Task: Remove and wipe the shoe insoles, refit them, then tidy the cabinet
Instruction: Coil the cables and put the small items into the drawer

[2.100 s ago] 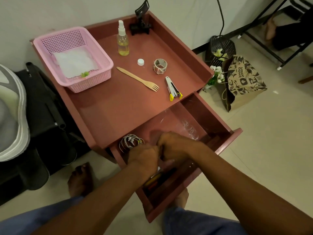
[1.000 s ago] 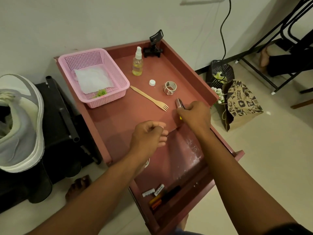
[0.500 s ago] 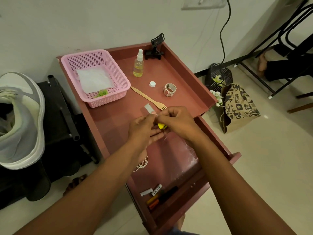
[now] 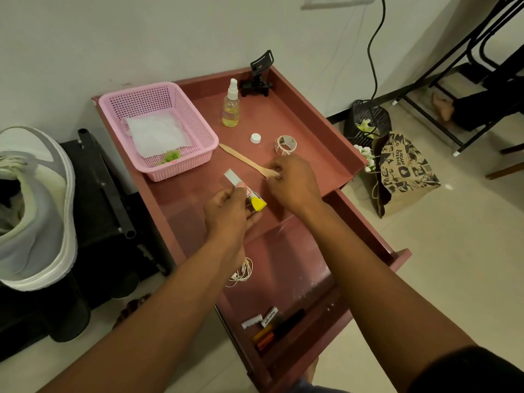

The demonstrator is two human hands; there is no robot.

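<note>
The red cabinet top (image 4: pixel 300 117) has its drawer (image 4: pixel 286 251) pulled open below it. My left hand (image 4: pixel 226 211) grips a small white tube with a yellow cap (image 4: pixel 256 202) just above the cabinet top's front edge. My right hand (image 4: pixel 295 182) lies to the right of it, its curled fingertips pinching the head of a wooden fork (image 4: pixel 241 159) that lies on the top. A grey and white shoe (image 4: pixel 34 211) stands on a black rack (image 4: pixel 107 194) at the left.
On the top stand a pink basket (image 4: pixel 136 95) with a white cloth, a spray bottle (image 4: pixel 231 109), a white cap (image 4: pixel 255 138), a tape roll (image 4: pixel 285 145) and a black phone holder (image 4: pixel 259 72). The drawer holds coiled earphones (image 4: pixel 243 272) and markers (image 4: pixel 272 327). A paper bag (image 4: pixel 405 171) sits on the floor at the right.
My right hand picked the tube up from the top and passed it to my left hand. It has since moved right to the fork's head. The camera has tilted up.
</note>
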